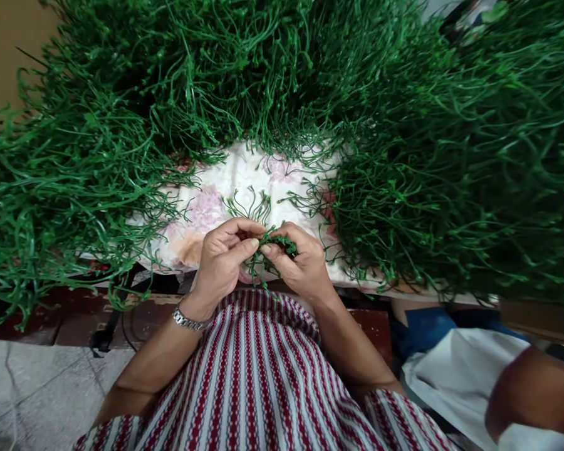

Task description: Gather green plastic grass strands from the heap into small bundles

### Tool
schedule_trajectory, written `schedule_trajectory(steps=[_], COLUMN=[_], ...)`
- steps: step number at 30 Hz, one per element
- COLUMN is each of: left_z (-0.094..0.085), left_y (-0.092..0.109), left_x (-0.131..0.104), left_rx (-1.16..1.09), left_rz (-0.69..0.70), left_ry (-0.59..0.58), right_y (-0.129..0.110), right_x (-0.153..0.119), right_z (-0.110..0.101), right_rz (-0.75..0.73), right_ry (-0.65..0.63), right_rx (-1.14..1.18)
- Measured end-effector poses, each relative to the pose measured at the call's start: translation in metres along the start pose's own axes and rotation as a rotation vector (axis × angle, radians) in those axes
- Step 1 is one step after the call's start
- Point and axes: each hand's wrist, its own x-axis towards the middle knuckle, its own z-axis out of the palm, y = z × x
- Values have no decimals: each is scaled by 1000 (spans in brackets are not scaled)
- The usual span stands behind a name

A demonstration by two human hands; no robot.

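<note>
Both of my hands meet at the middle of the view, just above the near edge of a flower-patterned cloth (244,166). Between them is a small bunch of thin green plastic-looking stems (258,266), with ends fanning out above and below the fingers. My left hand (228,254), a metal watch on its wrist, pinches the bunch between thumb and forefinger. From the other side my right hand (301,257) pinches the same stems, its fingers curled around part of them. The exact point where the fingertips meet is partly hidden.
A large heap of similar green stems (263,62) covers the back. More piles lie at the left (75,188) and right (451,188). A person's arm (536,394) and white clothing show at lower right. Tiled floor (32,388) lies at lower left.
</note>
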Motion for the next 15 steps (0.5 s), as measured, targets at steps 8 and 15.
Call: schedule_trajectory(steps=[8,15], left_z=[-9,-12], left_y=[4,5], left_x=[-6,-8], left_rx=[372,377], left_rz=[33,49], left_ry=[-75,-131], right_y=[3,0], right_x=[-1,-2], right_z=[-3,-3], right_rz=[-32,-43], right_ry=[-81,-60], right_rx=[19,32])
